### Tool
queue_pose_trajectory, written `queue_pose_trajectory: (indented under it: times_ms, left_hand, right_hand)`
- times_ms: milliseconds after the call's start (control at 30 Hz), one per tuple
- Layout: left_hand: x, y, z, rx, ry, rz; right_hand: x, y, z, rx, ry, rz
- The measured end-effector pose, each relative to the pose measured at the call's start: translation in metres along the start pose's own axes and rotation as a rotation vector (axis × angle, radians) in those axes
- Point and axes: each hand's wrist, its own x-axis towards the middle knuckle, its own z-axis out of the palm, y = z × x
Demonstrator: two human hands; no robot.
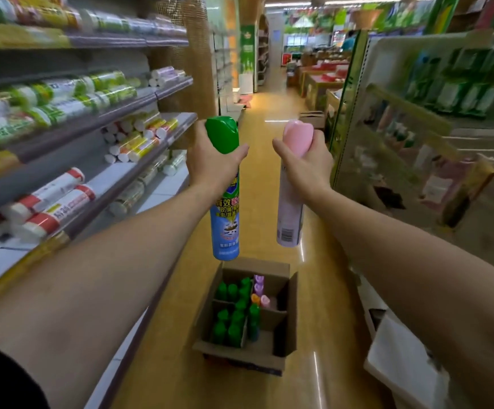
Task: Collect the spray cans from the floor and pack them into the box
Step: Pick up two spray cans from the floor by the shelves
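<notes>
Both arms outstretched, cans [225, 184] upright.

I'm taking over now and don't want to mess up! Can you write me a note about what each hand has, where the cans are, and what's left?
Left hand: grips the green-capped can near its top, upright.
Right hand: grips the pink-capped can the same way.
Box: open on the aisle floor below both cans.
Done: green-capped cans fill its left side; a few pastel-capped cans stand at the back right.
Left: lower these two in. The front right looks free. No loose cans show on the floor.
</notes>
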Motion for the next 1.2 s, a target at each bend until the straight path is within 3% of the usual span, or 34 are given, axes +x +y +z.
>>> queue_pose_trajectory:
  times_ms: [333,667,800,967,1200]
  left_hand:
    - [0.094,-0.096,0.074,0.008,-0.133,-0.046]
    - [0.165,-0.21,0.147,-0.014,-0.263,-0.233]
    - [0.159,-0.253,0.173,0.008,-0.317,-0.302]
    - [0.134,-0.314,0.209,0.02,-0.354,-0.505]
    - [0.075,-0.391,0.248,0.208,-0.35,-0.708]
  right_hand:
    - [0.082,0.082,0.098,-0.121,-0.117,0.074]
    - [0.145,0.166,0.166,-0.388,-0.237,0.247]
    - [0.147,0.21,0.18,-0.446,-0.386,0.301]
    - [0.145,0.284,0.193,-0.537,-0.425,0.355]
    - [0.143,0.407,0.207,-0.639,-0.639,0.442]
